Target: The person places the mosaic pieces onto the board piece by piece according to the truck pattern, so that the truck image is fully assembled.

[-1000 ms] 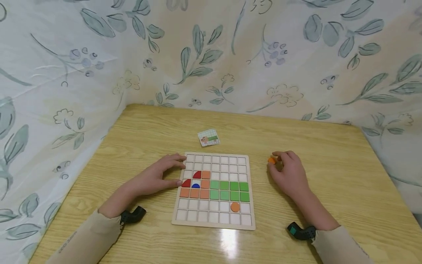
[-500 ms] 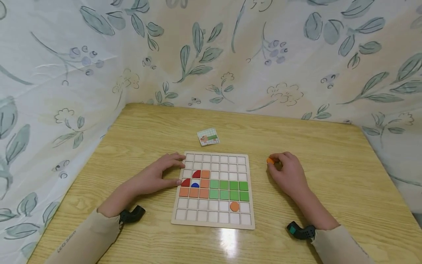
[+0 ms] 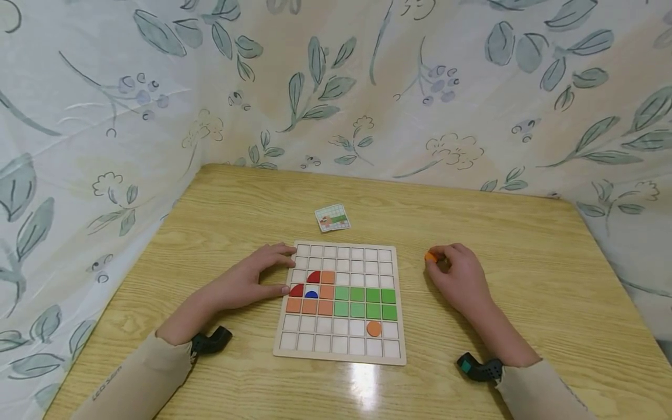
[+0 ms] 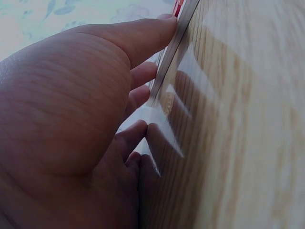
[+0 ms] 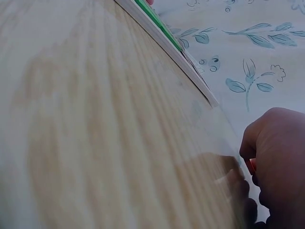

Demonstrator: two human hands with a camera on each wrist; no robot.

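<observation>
A pale square grid board (image 3: 340,359) lies on the table. My left hand (image 3: 247,280) rests at its left edge, thumb and fingertips touching the rim, fingers relaxed. To the right of the board, low over the table, my right hand (image 3: 462,277) pinches a small orange piece (image 3: 431,256); most of that piece is hidden by the fingers. On the board sit two red quarter-circles (image 3: 313,277), a blue half-circle (image 3: 311,295), several orange squares (image 3: 310,307) and several green squares (image 3: 373,296). One orange disc (image 3: 374,328) sits in a cell below the green ones.
Behind the board lies a small card (image 3: 332,218) printed with a similar coloured grid pattern. Floral cloth (image 3: 336,87) hangs beyond the wooden table (image 3: 252,192) at the back and left. Dark wrist devices (image 3: 212,341) are strapped on both sleeves.
My right hand has shifted slightly, its fingers closing a little more over the orange piece. The left hand and the pieces on the board stay as they were.
</observation>
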